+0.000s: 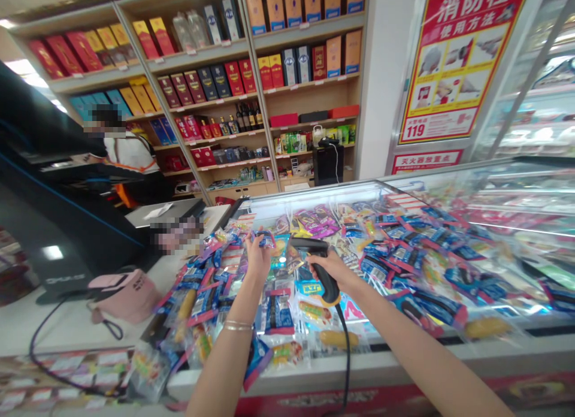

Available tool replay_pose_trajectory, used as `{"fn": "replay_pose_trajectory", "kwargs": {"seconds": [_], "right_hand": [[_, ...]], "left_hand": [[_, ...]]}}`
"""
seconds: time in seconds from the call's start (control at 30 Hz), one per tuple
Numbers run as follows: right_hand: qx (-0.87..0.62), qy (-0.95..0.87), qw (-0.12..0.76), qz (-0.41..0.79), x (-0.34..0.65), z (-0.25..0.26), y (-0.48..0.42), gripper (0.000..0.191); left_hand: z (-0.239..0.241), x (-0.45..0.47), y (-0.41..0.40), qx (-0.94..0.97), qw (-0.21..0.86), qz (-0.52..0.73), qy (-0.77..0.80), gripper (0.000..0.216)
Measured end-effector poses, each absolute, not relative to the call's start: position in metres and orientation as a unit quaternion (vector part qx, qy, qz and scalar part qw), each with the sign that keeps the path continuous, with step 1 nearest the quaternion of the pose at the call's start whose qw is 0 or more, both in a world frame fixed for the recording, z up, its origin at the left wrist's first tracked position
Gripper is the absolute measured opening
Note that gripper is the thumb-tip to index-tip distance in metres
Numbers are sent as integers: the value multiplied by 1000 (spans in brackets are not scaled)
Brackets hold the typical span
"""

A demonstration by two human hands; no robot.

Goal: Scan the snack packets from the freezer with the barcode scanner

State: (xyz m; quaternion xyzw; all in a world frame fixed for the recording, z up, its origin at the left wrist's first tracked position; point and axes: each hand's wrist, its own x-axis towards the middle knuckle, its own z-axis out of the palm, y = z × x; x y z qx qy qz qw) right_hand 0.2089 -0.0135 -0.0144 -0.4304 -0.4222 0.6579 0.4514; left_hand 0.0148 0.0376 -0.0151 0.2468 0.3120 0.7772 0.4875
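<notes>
My right hand (pixel 331 269) is wrapped round the grip of a black barcode scanner (pixel 324 267), whose head points left. Its cable (pixel 345 345) hangs down over the counter's front edge. Just left of the scanner head, my left hand (pixel 257 252) pinches a small blue and pink snack packet (pixel 266 238). Beneath both hands lie many snack packets, among them a blue packet (pixel 279 312), a clear packet with a yellow corn cob (pixel 339 339) and purple packets (pixel 317 221). They cover the glass top of a display freezer (pixel 309 195).
A pink bag (pixel 128 294) sits on the left counter beside a black checkout terminal (pixel 58 201). A person (pixel 128 150) stands behind that counter. Shelves with boxed bottles (pixel 220 81) line the back wall. A red fire-hydrant sign (pixel 460 63) hangs at right.
</notes>
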Motion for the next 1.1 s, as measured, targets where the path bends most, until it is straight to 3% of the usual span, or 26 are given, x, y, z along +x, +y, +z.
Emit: {"fn": "replay_pose_trajectory", "kwargs": {"seconds": [0.17,0.33,0.53,0.67,0.9,1.1], "right_hand": [[-423,-409,459,666,208,-12,-15,9],[-397,-332,512,685,225,10,-11,13],[-313,-289,583,691,317,67,-18,8],[-323,-259,664,623,399,78,-35,8],[-351,-175,690,608,505,28,-56,8],[-388,-131,669,620,537,-8,-57,11]], "left_hand": [[-15,14,36,270,480,759,347,39],[-4,12,37,361,399,735,412,37],[47,51,42,530,325,698,356,43],[70,119,40,618,269,648,354,39],[23,253,10,729,216,510,402,37],[-20,296,-22,795,97,374,467,43]]}}
